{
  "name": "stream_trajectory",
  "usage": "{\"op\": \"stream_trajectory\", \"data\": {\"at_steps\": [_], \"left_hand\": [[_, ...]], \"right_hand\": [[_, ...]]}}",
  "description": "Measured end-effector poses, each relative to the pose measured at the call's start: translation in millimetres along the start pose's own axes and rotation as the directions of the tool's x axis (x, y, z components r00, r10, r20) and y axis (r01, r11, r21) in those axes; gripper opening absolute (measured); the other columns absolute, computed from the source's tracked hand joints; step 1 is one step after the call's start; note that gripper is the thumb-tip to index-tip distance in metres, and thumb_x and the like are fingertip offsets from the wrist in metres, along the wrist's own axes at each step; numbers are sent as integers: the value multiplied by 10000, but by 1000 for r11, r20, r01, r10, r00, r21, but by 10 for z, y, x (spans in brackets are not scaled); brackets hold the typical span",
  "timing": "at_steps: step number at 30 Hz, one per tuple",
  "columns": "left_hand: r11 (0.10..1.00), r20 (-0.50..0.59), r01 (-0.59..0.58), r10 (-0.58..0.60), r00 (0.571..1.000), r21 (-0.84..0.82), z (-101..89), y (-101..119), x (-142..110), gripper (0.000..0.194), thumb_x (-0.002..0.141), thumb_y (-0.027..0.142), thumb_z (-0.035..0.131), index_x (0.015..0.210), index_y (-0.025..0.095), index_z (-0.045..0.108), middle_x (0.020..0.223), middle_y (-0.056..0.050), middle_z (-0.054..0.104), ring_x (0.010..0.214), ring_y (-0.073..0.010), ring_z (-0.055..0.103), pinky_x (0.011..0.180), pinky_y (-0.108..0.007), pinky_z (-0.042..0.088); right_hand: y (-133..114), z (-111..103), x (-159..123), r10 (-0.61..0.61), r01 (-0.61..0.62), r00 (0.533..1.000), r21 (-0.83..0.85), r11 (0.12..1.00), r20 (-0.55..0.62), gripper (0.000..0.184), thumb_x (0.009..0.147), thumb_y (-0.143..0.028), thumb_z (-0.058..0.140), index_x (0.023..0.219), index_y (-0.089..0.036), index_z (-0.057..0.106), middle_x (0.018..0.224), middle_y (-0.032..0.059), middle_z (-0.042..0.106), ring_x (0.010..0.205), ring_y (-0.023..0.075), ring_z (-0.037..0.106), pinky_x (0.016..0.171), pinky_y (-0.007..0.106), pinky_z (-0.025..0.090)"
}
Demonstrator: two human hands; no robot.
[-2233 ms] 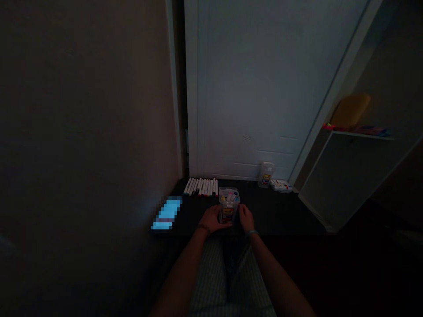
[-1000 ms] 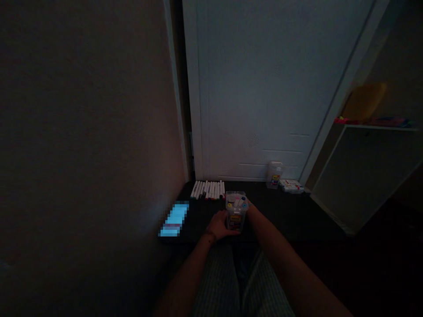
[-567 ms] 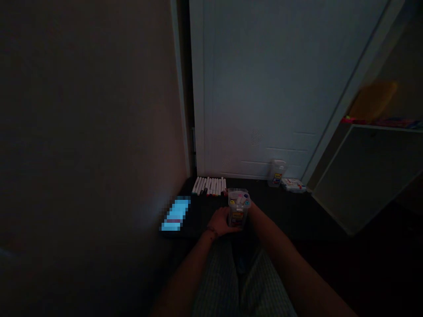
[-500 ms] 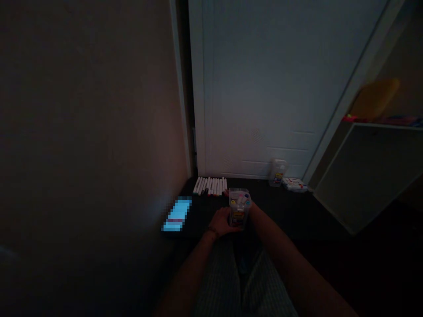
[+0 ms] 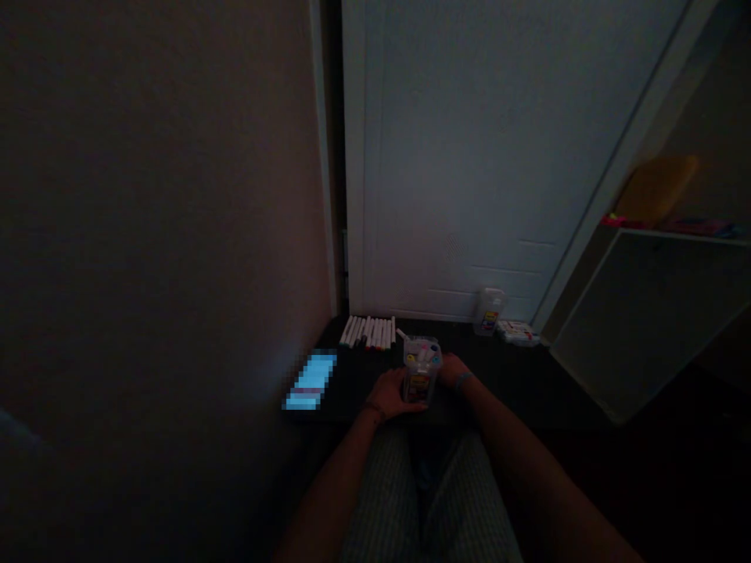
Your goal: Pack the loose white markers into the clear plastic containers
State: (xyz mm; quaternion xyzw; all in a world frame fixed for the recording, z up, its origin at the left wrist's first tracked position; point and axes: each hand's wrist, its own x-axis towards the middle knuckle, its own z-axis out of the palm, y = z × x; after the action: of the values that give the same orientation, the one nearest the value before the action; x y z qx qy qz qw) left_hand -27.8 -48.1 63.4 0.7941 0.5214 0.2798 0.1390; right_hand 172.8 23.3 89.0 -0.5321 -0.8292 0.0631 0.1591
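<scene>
Left grip (image 5: 388, 393) clamped on the box's left side, the box (image 5: 420, 388) upright. Right grip (image 5: 454, 368) beside its far right; fingertips hidden, hold undetermined. Single marker (image 5: 402, 334), marker row (image 5: 368, 334) beyond left grip. Advised: steady left pressure, right wrist off the rim.

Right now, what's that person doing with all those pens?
The left hand holds a clear tub of pens. The right hand is at the tub's other side, partly hidden, so I can't tell if it grips the single pen showing behind. A row of pens lies farther left, and a second tub stands at the back.
</scene>
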Motion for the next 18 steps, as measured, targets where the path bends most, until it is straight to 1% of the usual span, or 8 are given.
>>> {"op": "stream_trajectory", "data": {"at_steps": [2, 4, 6, 8, 11, 14, 16, 18], "left_hand": [[1000, -4, 5, -5, 1000, -10, -5, 4, 2, 684, 552, 610, 770, 1112, 253, 609, 1093, -44, 659, 1034, -301, 583, 887, -368, 430], [1000, -21, 13, -13, 1000, -17, -1, -2, 1, 697, 551, 606, 772, 1126, 249, 606, 1097, -48, 658, 1039, -301, 582, 894, -369, 429], [1000, -33, 6, -6, 999, -17, 9, -17, -1, 696, 552, 609, 769, 1126, 249, 607, 1100, -49, 657, 1043, -303, 581, 892, -370, 432], [1000, -41, -17, 17, 999, -14, 19, -35, -5, 692, 558, 617, 763, 1123, 248, 609, 1096, -48, 656, 1038, -300, 583, 885, -370, 436], [999, -49, -39, 39, 998, 2, 33, -60, -7, 703, 562, 634, 751, 1126, 242, 603, 1085, -52, 655, 1024, -298, 586, 879, -374, 436], [1000, -46, -25, 26, 999, 17, 52, -88, -1, 711, 555, 645, 748, 1121, 241, 600, 1084, -58, 655, 1020, -300, 585, 875, -375, 436], [1000, -45, -25, 25, 999, 17, 65, -104, 6, 713, 554, 650, 746, 1117, 237, 599, 1086, -62, 654, 1021, -300, 585, 874, -372, 437], [1000, -44, -24, 25, 999, 15, 71, -110, 13, 709, 556, 648, 744, 1113, 233, 603, 1080, -64, 656, 1018, -301, 587, 874, -372, 436]], "right_hand": [[110, -39, -72, -33, 36, 999, -65, 997, 42, 241, 876, -217, 581, 1113, -219, 629, 1244, 82, 587, 1069, 230, 577, 937, 356, 427], [161, -43, -99, -40, 47, 997, -116, 992, 59, 314, 890, -217, 532, 1198, -242, 584, 1316, 75, 544, 1121, 250, 545, 934, 358, 416], [141, 0, -72, -21, 27, 999, -143, 989, 43, 354, 901, -240, 494, 1252, -233, 541, 1341, 89, 520, 1146, 268, 519, 915, 368, 421], [72, 80, -7, 14, -12, 1000, -140, 990, 11, 358, 897, -236, 481, 1248, -205, 540, 1324, 118, 523, 1166, 285, 496, 910, 380, 417], [-31, 219, 79, 80, -83, 996, -85, 993, -44, 314, 894, -196, 459, 1184, -184, 577, 1279, 143, 546, 1180, 278, 484, 935, 375, 388], [-19, 325, 52, 175, -174, 980, 17, 985, -99, 256, 893, -206, 469, 1109, -191, 606, 1222, 134, 580, 1123, 245, 538, 912, 332, 390], [63, 371, -43, 267, -254, 953, 102, 962, -145, 238, 911, -251, 447, 1073, -191, 611, 1163, 129, 608, 1045, 229, 587, 855, 309, 412], [173, 398, -171, 364, -327, 912, 199, 924, -191, 286, 945, -297, 364, 1054, -194, 607, 1062, 118, 647, 948, 217, 625, 787, 297, 430]]}}
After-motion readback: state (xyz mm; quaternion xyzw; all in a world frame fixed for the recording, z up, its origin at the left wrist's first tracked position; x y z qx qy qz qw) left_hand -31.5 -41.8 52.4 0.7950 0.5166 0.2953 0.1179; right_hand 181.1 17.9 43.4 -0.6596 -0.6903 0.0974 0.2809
